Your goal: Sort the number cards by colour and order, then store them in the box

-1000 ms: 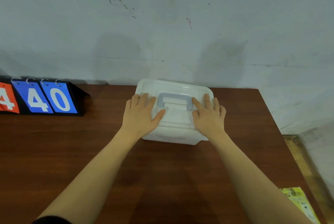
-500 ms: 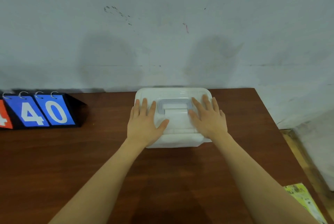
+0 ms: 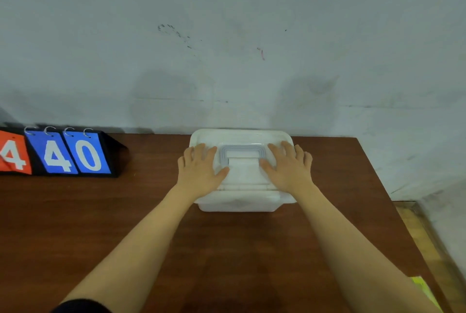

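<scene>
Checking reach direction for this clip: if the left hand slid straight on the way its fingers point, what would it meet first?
The left hand lies flat on the box lid, fingers pointing at the wall. Past the lid's far edge, the wall probably comes first; the gap is unclear.

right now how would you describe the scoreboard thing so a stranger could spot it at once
Start at the brown wooden table against the grey wall and follow its far edge to the left corner. There stands a black flip scoreboard, ring-bound, showing white digits: a 4 on red, then 4 and 0 on blue. Its only neighbour is the plain white lidded box.

head view, seemingly close, downward
</scene>
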`<state>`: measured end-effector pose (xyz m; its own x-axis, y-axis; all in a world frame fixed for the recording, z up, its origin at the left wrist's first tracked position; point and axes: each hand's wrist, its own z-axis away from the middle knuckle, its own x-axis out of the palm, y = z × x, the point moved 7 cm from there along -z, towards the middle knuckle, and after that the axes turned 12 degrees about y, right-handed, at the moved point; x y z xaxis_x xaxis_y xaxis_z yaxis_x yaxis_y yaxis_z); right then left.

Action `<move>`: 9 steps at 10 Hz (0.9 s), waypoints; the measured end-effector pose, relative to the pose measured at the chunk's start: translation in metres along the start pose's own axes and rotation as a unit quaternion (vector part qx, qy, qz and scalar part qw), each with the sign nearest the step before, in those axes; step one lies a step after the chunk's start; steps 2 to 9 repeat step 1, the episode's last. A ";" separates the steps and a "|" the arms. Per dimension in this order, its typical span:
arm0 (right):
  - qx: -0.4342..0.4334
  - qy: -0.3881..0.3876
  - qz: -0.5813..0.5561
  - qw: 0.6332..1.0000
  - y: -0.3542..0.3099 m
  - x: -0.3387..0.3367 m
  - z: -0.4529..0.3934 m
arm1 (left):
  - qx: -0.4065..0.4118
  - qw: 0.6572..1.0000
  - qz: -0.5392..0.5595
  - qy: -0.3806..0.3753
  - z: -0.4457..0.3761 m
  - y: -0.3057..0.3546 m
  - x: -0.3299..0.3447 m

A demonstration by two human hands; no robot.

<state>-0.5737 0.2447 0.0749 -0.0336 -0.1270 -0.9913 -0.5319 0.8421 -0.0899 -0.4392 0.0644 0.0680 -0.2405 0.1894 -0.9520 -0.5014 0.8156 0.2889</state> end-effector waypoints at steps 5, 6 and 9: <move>-0.007 0.026 -0.003 1.000 -0.005 -0.016 0.002 | 0.006 1.000 -0.001 0.017 -0.004 0.006 -0.018; -0.007 0.026 -0.003 1.000 -0.005 -0.016 0.002 | 0.006 1.000 -0.001 0.017 -0.004 0.006 -0.018; -0.007 0.026 -0.003 1.000 -0.005 -0.016 0.002 | 0.006 1.000 -0.001 0.017 -0.004 0.006 -0.018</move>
